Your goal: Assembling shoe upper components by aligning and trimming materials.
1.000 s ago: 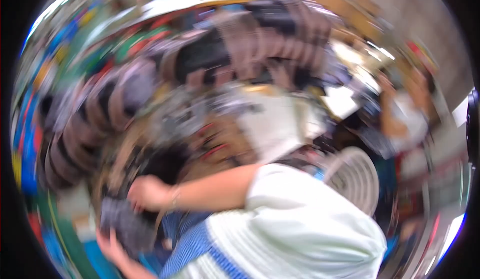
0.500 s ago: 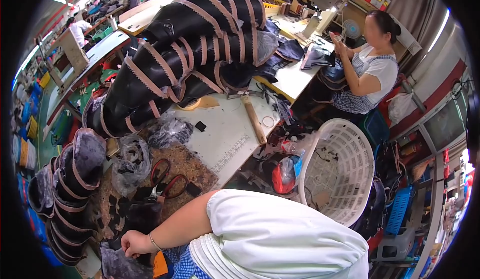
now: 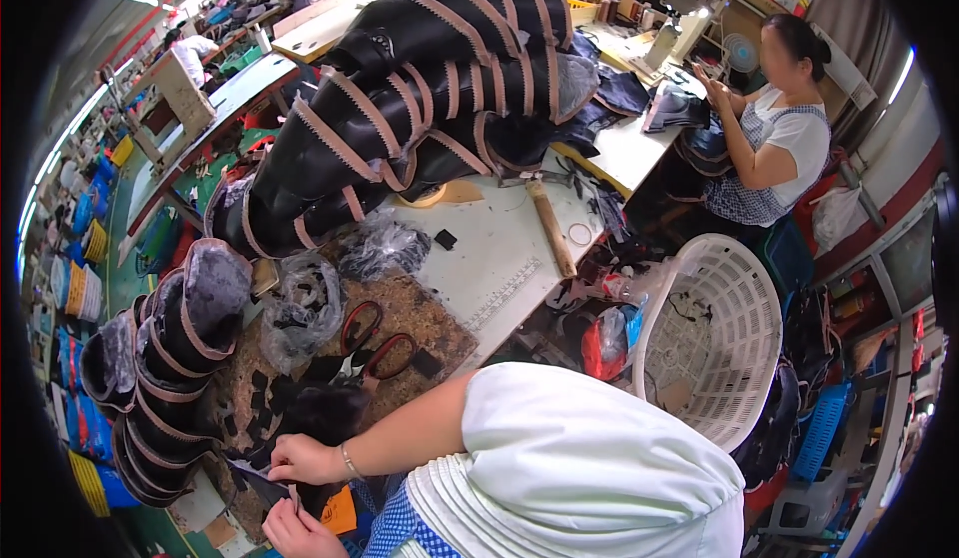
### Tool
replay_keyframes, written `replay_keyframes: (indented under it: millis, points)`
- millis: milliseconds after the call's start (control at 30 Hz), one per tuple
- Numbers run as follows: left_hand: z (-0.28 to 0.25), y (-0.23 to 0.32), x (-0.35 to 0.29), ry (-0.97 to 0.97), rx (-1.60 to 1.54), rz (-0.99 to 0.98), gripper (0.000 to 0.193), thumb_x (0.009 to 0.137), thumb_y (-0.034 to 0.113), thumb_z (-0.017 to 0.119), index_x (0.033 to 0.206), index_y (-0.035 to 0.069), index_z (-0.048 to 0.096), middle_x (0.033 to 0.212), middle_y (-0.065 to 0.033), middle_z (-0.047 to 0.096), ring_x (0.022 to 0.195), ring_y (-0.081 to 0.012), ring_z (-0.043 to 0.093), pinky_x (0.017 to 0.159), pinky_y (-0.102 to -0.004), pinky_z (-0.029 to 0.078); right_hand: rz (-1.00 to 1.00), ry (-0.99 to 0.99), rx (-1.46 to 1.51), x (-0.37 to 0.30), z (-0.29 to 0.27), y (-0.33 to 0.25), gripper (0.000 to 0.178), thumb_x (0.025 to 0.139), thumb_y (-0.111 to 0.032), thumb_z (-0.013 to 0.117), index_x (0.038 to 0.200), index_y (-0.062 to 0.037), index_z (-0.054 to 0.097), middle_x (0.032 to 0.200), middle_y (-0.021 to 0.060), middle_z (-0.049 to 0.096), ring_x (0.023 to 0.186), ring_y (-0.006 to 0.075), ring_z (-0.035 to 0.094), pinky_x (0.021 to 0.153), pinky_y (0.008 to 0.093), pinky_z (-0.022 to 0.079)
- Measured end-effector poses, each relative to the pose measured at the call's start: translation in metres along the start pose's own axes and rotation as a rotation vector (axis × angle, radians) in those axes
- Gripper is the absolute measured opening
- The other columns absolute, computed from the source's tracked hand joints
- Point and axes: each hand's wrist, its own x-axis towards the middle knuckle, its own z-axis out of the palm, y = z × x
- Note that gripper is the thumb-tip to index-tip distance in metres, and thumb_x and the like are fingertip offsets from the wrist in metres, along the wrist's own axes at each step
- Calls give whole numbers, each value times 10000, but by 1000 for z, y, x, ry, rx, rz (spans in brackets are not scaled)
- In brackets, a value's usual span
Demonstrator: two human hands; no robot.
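With its fingers closed, my right hand pinches the edge of a dark, soft-looking piece low in the view. My left hand is just below, fingers closed at a narrow pale strip on the same piece; the bottom edge cuts off its wrist. Scissors with red and black handles lie on the worn brown board beyond my right forearm. To the left stand nested black fleece-lined leather pieces with pink zigzag edging. A bigger pile of them covers the far side of the table.
A crumpled clear bag rests on the board. On the white tabletop are a wooden stick and a tape roll. A white plastic basket stands at the right. Beyond it, another person sits by a sewing machine.
My left hand has come into view at the bottom and meets the piece. My right hand has risen slightly, with the piece's edge pinched. The whole view has shifted a little.
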Motion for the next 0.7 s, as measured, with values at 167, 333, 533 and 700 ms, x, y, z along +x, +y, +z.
replay_keyframes:
  millis: [167, 333, 533, 700]
  points:
    - [-5, -11, -3, 24, -150, -96, 159, 889, 167, 600, 916, 16, 644, 970, -116, 649, 869, -327, 592, 772, -410, 462, -30, -1, 211, -7, -11, -19, 144, 784, -109, 708, 785, 17, 636, 656, 103, 625, 562, 179, 614, 528, 304, 476]
    - [7, -5, -4, 140, -352, -399, 158, 904, 131, 581, 874, -21, 608, 800, -174, 632, 707, -320, 578, 667, -386, 471, -125, -154, 232, -4, -12, -38, 73, 781, -21, 666, 769, 16, 605, 604, 61, 613, 481, 129, 598, 476, 268, 471]
    - [10, -17, -10, 140, -414, -504, 251, 922, 128, 583, 733, -22, 516, 634, -151, 510, 572, -281, 473, 572, -364, 419, -10, -160, 1, -8, -9, -23, 105, 769, -91, 694, 833, -26, 642, 664, 97, 641, 596, 209, 632, 572, 319, 495]
    - [15, -17, -12, 145, -447, -481, 268, 923, 127, 585, 712, -24, 518, 606, -154, 511, 546, -270, 467, 545, -351, 417, -308, -90, -8, 2, -14, -37, 111, 702, -52, 707, 765, -3, 630, 646, 97, 632, 596, 238, 628, 583, 330, 498]
